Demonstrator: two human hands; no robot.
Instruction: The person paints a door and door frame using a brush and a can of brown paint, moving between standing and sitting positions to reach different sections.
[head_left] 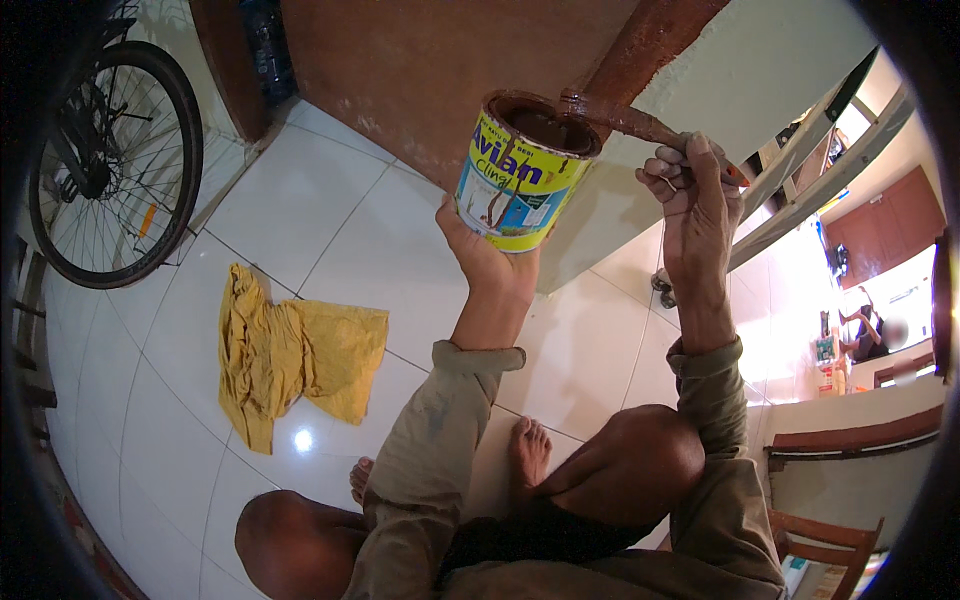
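Note:
My left hand (pixel 492 262) is closed round the lower part of a yellow paint can (pixel 520 180), holding it up and slightly tilted. Brown paint shows inside the can, and brown drips run down its label. In my right hand (pixel 697 190) is a paintbrush (pixel 637 124), pinched by its handle. The brush is coated in brown paint, and its head lies at the can's right rim. Behind the can stands a brown door (pixel 400 70), with a brown-painted frame post (pixel 650 50) beside it.
A crumpled yellow cloth (pixel 300 350) lies on the white tiled floor (pixel 330 210). A bicycle wheel (pixel 115 165) is at the far left. On the right are a leaning ladder (pixel 790 205), a wooden chair (pixel 825 540) and another person (pixel 872 330) in the distance.

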